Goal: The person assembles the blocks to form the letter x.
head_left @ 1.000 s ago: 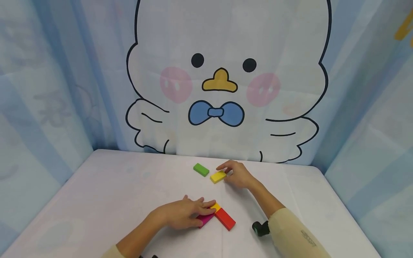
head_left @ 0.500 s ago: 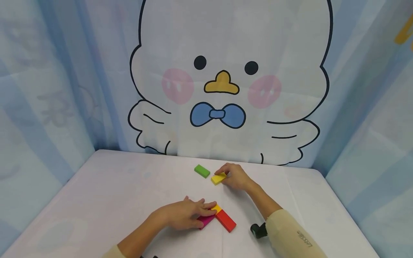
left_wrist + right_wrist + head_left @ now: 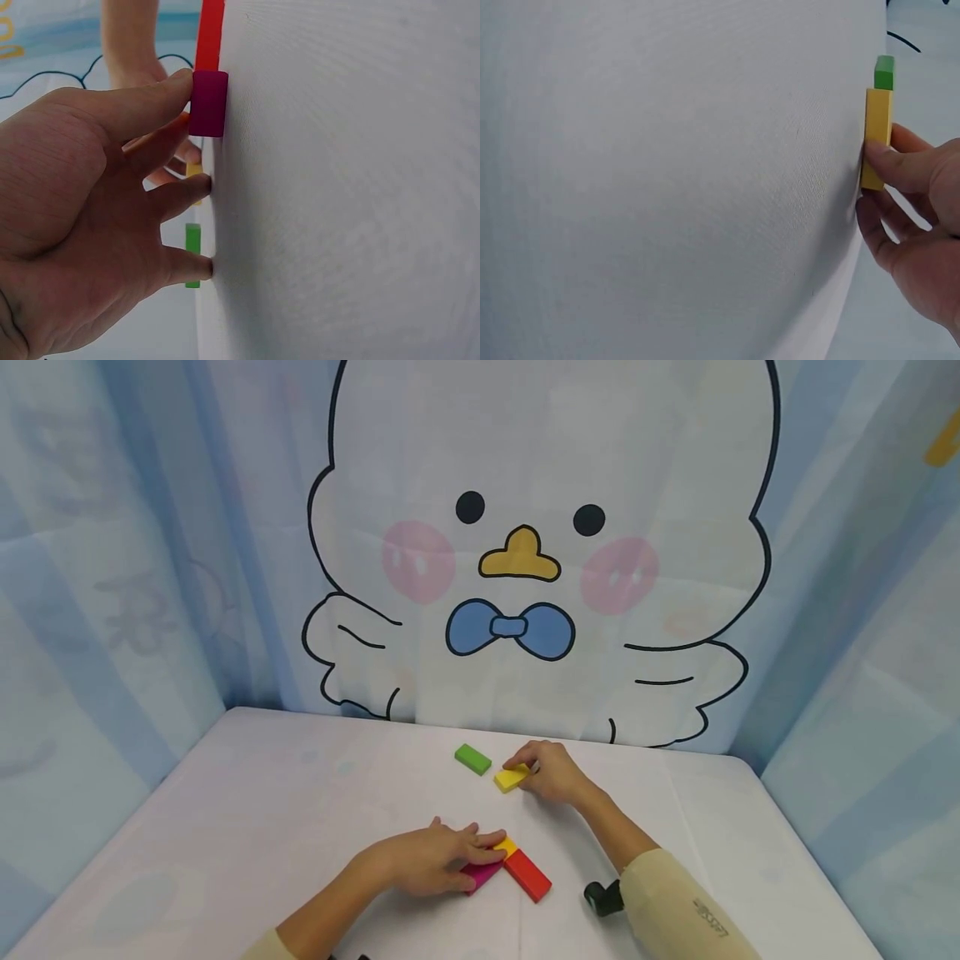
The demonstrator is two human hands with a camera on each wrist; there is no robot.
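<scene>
My left hand point(image 3: 431, 860) lies over a purple block point(image 3: 483, 874), thumb at its near side and index finger across its far end. Another fingertip overlaps a small orange block point(image 3: 508, 847) in the head view. A red block point(image 3: 528, 875) slants off from there, meeting the others at a corner. The left wrist view shows the purple block's end face point(image 3: 208, 105) under my thumb, with the other fingers spread down to the table. Farther back, my right hand point(image 3: 555, 772) pinches a yellow block point(image 3: 511, 778) by its right end, thumb on its side in the right wrist view.
A green block point(image 3: 473, 759) lies behind and left of the yellow one. A dark device point(image 3: 603, 898) sits at my right sleeve. The white-covered table point(image 3: 262, 810) ends at a curtain point(image 3: 513, 693) with a cartoon bird.
My right fingers have closed in on the yellow block, coming down a little around its right end. The left hand and the other blocks stay as they were; the head view has shifted slightly.
</scene>
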